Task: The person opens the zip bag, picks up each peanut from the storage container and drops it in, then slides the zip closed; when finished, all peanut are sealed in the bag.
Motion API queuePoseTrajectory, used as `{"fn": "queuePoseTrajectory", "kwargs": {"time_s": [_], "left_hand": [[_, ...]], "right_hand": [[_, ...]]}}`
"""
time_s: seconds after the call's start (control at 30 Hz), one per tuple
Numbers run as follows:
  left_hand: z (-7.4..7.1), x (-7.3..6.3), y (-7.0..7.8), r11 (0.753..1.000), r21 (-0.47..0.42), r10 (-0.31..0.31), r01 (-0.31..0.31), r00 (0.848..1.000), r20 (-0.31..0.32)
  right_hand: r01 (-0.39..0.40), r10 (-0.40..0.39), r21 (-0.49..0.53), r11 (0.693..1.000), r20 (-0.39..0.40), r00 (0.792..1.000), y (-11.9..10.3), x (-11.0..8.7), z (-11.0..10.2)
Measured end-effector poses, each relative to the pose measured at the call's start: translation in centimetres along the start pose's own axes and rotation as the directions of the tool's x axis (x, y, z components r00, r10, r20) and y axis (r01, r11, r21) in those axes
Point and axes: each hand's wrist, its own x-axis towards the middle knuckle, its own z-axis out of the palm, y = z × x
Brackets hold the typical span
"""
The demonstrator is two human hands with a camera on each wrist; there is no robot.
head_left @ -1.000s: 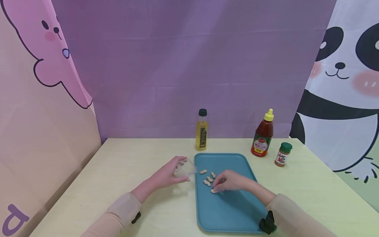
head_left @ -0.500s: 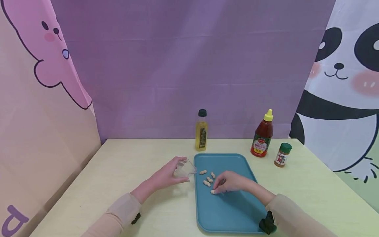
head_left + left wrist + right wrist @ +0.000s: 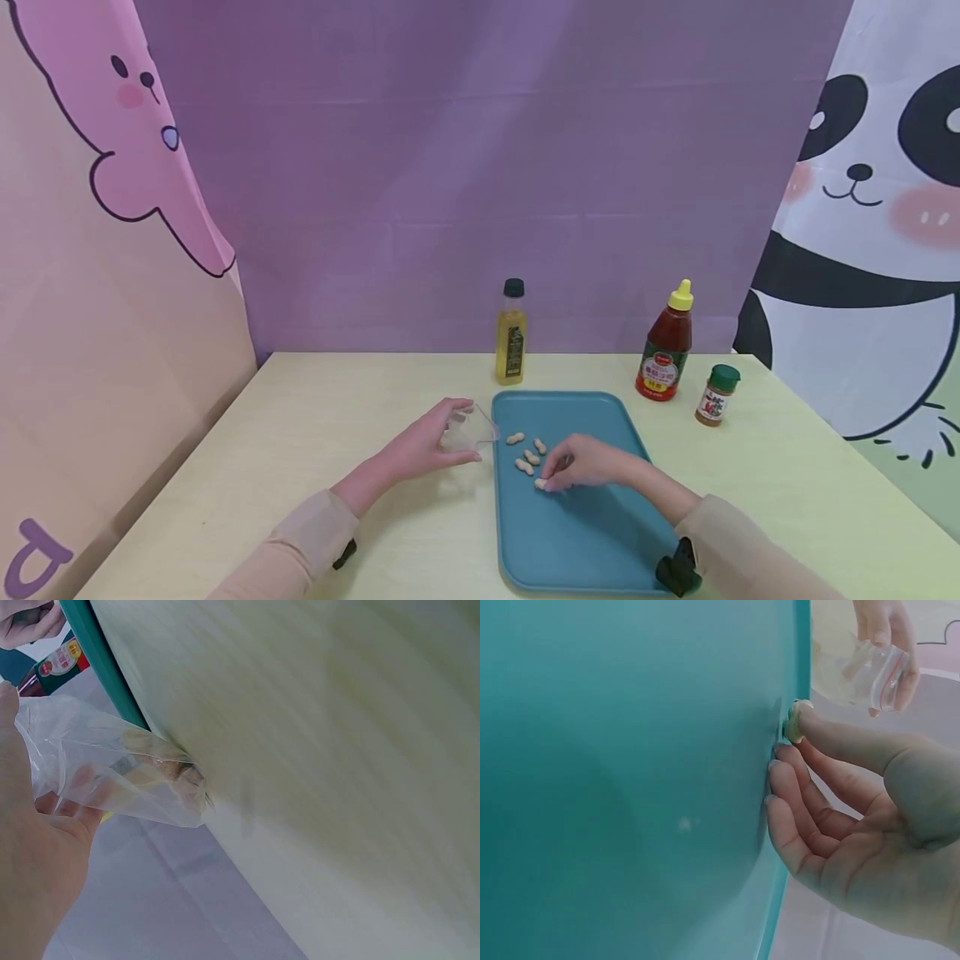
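A clear zip bag [image 3: 472, 427] stands at the left edge of the blue tray [image 3: 592, 542], its mouth facing the tray. My left hand [image 3: 431, 437] holds it at the mouth between thumb and fingers. In the left wrist view, light-brown peanuts [image 3: 180, 772] show through the bag's lower end. Over the tray, my right hand [image 3: 588, 461] pinches a peanut [image 3: 796, 722] between thumb and index finger, low at the tray's surface. The other right fingertips rest on the tray. Several more peanuts [image 3: 531, 457] lie in a loose group just left of that hand.
Behind the tray stands a bottle of yellow oil [image 3: 512, 342]. A red sauce bottle [image 3: 665, 350] with a yellow cap stands to the right, beside a small green-lidded jar [image 3: 717, 396]. A purple cloth [image 3: 487, 167] hangs behind the pale table [image 3: 360, 383].
Both hands, the bag and the loose peanuts stay almost where they were. The whole head view has shifted slightly.
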Motion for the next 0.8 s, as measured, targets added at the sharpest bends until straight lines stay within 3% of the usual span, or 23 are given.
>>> {"fn": "queuePoseTrajectory", "kwargs": {"time_s": [0.3,0.8], "left_hand": [[0.0,0.0,0.0,1.0,0.006,-0.006,0.006,1.0,0.001],[0.0,0.0,0.2,1.0,-0.005,-0.02,0.02,1.0,0.009]], "right_hand": [[0.004,-0.004,0.008,1.0,-0.035,0.999,-0.3,-0.3,-0.6],[0.073,-0.066,0.031,0.997,-0.194,0.979,-2.1,1.1,-0.7]]}}
